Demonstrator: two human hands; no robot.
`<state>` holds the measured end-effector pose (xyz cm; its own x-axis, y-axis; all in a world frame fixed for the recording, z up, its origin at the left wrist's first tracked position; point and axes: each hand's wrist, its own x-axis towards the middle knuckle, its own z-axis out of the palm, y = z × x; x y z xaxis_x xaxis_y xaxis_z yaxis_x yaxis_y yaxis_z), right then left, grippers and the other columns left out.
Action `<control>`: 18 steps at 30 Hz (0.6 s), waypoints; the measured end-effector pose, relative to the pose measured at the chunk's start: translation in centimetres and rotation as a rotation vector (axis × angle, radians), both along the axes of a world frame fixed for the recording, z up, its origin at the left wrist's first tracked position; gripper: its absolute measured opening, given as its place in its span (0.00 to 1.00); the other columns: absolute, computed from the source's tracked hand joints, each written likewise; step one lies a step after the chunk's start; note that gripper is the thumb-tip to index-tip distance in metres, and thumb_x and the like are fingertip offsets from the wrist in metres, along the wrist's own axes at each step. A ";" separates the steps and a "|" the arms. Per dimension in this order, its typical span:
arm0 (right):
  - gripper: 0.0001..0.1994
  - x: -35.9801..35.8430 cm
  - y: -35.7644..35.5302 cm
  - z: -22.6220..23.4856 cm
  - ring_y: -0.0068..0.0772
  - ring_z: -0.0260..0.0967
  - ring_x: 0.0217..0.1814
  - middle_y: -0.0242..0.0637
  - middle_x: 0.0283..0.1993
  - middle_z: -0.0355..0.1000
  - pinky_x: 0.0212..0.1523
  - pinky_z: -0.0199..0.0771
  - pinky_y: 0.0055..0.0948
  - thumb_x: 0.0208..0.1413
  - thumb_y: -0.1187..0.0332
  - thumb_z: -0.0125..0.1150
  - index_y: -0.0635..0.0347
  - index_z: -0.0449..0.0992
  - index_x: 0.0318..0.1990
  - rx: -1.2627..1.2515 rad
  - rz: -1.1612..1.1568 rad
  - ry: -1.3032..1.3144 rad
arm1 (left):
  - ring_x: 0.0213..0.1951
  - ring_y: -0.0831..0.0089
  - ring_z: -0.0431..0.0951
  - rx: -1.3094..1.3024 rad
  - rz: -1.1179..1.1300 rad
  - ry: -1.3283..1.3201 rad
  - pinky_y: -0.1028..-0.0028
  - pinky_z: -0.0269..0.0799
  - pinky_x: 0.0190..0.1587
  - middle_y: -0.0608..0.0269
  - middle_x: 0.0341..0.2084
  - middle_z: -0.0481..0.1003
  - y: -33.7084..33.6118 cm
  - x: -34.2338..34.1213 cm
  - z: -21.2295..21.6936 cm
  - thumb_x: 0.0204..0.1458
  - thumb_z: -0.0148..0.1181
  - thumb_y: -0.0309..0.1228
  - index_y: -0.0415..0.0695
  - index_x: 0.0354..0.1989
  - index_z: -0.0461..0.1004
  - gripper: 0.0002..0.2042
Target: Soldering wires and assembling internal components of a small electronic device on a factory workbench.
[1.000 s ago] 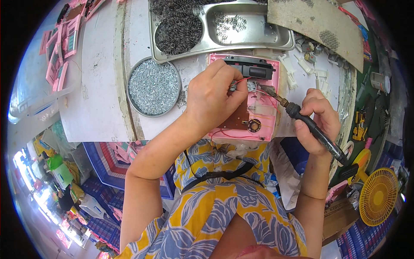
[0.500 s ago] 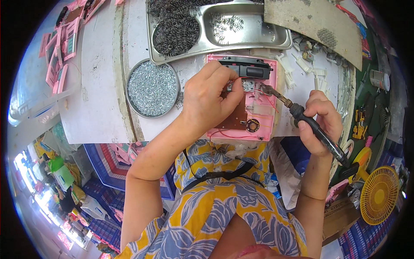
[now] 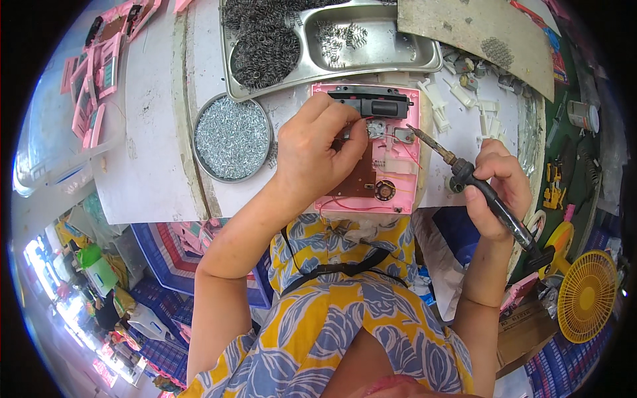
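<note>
A pink plastic casing lies on the worktable with its inner parts exposed. Inside it I see a brown circuit board, a small round speaker, a metal part and thin red and yellow wires. A black plastic unit sits along its far edge. My left hand is closed in a pinch over the casing's left side; what its fingertips hold is hidden. In my right hand is a soldering iron, its tip just above the metal part.
Left of the casing stands a round metal dish of small silvery pieces. Behind it is a steel tray with dark springs, partly under a flat board. White plastic parts lie to the right. A yellow fan stands at lower right.
The soldering iron's tip has lifted slightly up and away from the metal part, which now shows more fully. My left hand keeps its pinch in nearly the same place over the casing.
</note>
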<state>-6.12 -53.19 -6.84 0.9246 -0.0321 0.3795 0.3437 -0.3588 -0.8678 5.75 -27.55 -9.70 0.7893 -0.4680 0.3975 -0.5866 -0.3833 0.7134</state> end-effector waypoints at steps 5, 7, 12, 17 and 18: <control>0.12 0.1 0.2 0.0 0.27 0.60 0.29 0.34 0.28 0.66 0.32 0.59 0.26 0.44 0.74 0.68 0.63 0.72 0.36 0.011 0.008 -0.002 | 0.22 0.68 0.75 -0.026 -0.014 0.002 0.70 0.71 0.24 0.62 0.25 0.73 0.1 0.0 -0.2 0.47 0.68 0.21 0.42 0.32 0.79 0.06; 0.12 0.3 0.7 0.0 0.27 0.60 0.28 0.33 0.28 0.66 0.31 0.59 0.26 0.43 0.74 0.68 0.62 0.72 0.35 0.013 0.014 -0.007 | 0.22 0.68 0.75 -0.032 -0.012 -0.002 0.70 0.71 0.24 0.62 0.25 0.73 0.1 0.0 -0.3 0.46 0.68 0.21 0.42 0.32 0.79 0.06; 0.11 1.7 2.2 -0.5 0.28 0.60 0.26 0.33 0.25 0.66 0.29 0.58 0.26 0.42 0.75 0.68 0.62 0.74 0.34 -0.026 0.022 -0.074 | 0.22 0.67 0.75 -0.030 -0.013 -0.003 0.70 0.71 0.24 0.62 0.25 0.73 0.0 0.0 -0.4 0.46 0.68 0.21 0.43 0.32 0.79 0.06; 0.11 2.4 2.4 -0.5 0.28 0.61 0.25 0.34 0.25 0.66 0.28 0.59 0.26 0.41 0.75 0.68 0.62 0.74 0.34 -0.051 0.038 -0.096 | 0.23 0.66 0.74 -0.025 -0.002 0.022 0.69 0.71 0.24 0.62 0.24 0.72 0.0 -0.1 -0.4 0.46 0.68 0.21 0.43 0.31 0.78 0.06; 0.11 2.4 2.4 -0.4 0.29 0.61 0.25 0.34 0.25 0.66 0.28 0.59 0.26 0.41 0.75 0.68 0.62 0.74 0.34 -0.052 0.038 -0.096 | 0.23 0.66 0.74 -0.031 -0.001 0.019 0.69 0.71 0.24 0.62 0.24 0.72 0.0 -0.1 -0.5 0.46 0.68 0.21 0.43 0.31 0.78 0.06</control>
